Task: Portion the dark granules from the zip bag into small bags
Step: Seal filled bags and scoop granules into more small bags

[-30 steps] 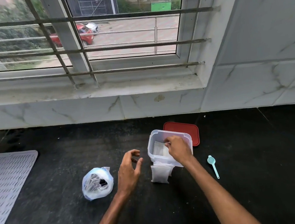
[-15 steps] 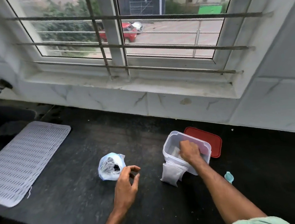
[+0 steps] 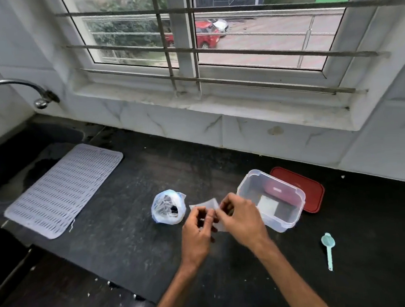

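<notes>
I see both hands pinching one small bag [image 3: 207, 207], left hand [image 3: 197, 228] and right hand [image 3: 240, 219] (fingers narrow); fumbling its mouth could spill granules from the zip bag [image 3: 168, 210], just left.

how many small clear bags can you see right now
2 for sure: one small bag held between the left hand and right hand, one lying inside the clear container. More may be stacked under it.

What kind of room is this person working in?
Most likely a home kitchen: a dark stone countertop runs under a barred window, with a tap over a sink at the left and a white draining mat beside it.
</notes>
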A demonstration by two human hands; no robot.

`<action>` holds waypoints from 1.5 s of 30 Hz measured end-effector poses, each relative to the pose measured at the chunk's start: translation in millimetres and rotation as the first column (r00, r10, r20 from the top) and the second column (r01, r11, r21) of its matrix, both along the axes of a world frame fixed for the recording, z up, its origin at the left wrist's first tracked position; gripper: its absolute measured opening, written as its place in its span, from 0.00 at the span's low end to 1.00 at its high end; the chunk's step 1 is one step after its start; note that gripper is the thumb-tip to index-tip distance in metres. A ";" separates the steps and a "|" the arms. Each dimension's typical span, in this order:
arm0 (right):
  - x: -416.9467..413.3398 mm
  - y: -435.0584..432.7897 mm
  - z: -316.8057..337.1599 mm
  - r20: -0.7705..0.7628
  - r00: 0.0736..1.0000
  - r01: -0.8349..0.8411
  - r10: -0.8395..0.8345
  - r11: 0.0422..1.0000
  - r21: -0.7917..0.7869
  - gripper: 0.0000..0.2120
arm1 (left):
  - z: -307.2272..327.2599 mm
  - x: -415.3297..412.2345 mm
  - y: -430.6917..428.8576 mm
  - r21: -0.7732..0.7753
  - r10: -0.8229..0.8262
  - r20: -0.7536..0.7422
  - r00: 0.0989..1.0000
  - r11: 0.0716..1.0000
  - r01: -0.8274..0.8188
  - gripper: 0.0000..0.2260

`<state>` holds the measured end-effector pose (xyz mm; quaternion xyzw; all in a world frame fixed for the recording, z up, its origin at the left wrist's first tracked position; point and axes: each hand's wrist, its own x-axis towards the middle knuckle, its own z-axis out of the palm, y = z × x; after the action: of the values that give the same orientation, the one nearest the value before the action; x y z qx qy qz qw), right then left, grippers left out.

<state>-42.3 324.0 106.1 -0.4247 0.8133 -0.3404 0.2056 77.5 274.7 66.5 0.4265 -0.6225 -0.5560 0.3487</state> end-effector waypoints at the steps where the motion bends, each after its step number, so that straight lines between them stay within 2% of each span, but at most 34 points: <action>1: 7.5 4.2 -6.9 0.095 0.995 -0.016 0.017 1.000 -0.018 0.07 | -1.7 4.0 1.1 0.045 0.011 -0.018 1.000 0.999 -0.010 0.05; 4: 23.7 10.4 -24.4 0.402 0.911 -0.071 0.094 0.995 -0.071 0.03 | -8.7 27.5 -2.7 0.142 0.034 -0.018 0.999 0.989 -0.031 0.05; 6: 31.3 12.8 -32.3 0.482 0.868 -0.088 0.123 0.992 -0.094 0.02 | -14.9 39.5 -4.7 0.202 0.031 -0.019 0.999 0.979 -0.027 0.04; 12: 46.0 5.2 -34.7 0.429 0.897 -0.077 0.108 0.993 -0.088 0.06 | -15.2 50.2 -6.1 0.285 0.075 -0.073 0.994 0.957 -0.051 0.04; 15: 49.6 -2.1 -32.5 0.367 0.925 -0.076 0.099 0.994 -0.077 0.03 | -9.9 53.7 -14.1 0.320 0.051 -0.122 0.991 0.947 -0.009 0.05; 20: 60.7 -12.2 -29.0 0.308 0.951 -0.028 0.041 0.999 -0.046 0.02 | -12.4 64.9 -32.8 0.245 -0.023 -0.057 0.998 0.969 0.037 0.05; 22: 67.8 -15.4 -28.1 0.257 0.966 -0.009 0.015 1.000 -0.024 0.03 | -13.5 69.8 -41.4 0.177 -0.077 0.040 0.996 0.982 0.068 0.05; 24: 72.0 -17.6 -27.5 0.180 0.984 0.014 -0.015 1.000 0.004 0.04 | -16.1 75.4 -50.9 0.004 -0.140 0.240 0.961 0.990 0.143 0.06; 27: 71.7 -22.8 -26.7 -0.126 0.985 0.129 -0.121 0.990 0.059 0.05 | -17.6 83.5 -67.0 -0.272 -0.122 0.542 0.831 0.910 0.312 0.08; 30: 79.0 -30.6 -24.5 -0.369 0.914 0.215 -0.169 0.973 0.087 0.03 | -16.0 84.0 -71.4 -0.346 -0.126 0.638 0.760 0.834 0.429 0.07; 33: 91.3 -31.3 -25.2 -0.424 0.905 0.062 -0.026 0.995 0.072 0.09 | -18.0 79.8 -73.0 -0.335 -0.183 0.558 0.809 0.843 0.422 0.07; 35: 98.0 -25.6 -24.5 -0.403 0.897 -0.112 0.180 0.976 0.188 0.10 | -20.3 80.8 -77.7 -0.284 -0.239 0.476 0.847 0.869 0.405 0.07; 36: 98.2 -22.1 -24.5 -0.382 0.894 -0.136 0.234 0.954 0.268 0.11 | -20.9 82.4 -79.8 -0.256 -0.275 0.440 0.855 0.874 0.413 0.06; 37: 98.9 -20.1 -23.4 -0.360 0.906 -0.091 0.224 0.931 0.353 0.13 | -23.0 84.7 -82.2 -0.231 -0.317 0.417 0.851 0.869 0.437 0.04; 39: 100.9 -20.2 -19.5 -0.354 0.930 0.077 0.099 0.889 0.451 0.16 | -27.8 88.5 -83.9 -0.196 -0.395 0.416 0.819 0.841 0.505 0.05; 43: 111.4 -30.1 -13.4 -0.301 0.953 0.147 -0.021 0.904 0.401 0.16 | -32.0 92.2 -78.9 -0.100 -0.483 0.247 0.840 0.849 0.518 0.10; 45: 116.5 -34.5 -13.9 -0.284 0.956 0.189 -0.075 0.898 0.398 0.14 | -30.7 94.6 -77.2 -0.098 -0.516 0.189 0.836 0.837 0.539 0.10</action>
<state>74.3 289.5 92.1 -0.3548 0.9145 -0.1113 0.1592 172.1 197.6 35.8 0.2528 -0.7803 -0.5483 0.1630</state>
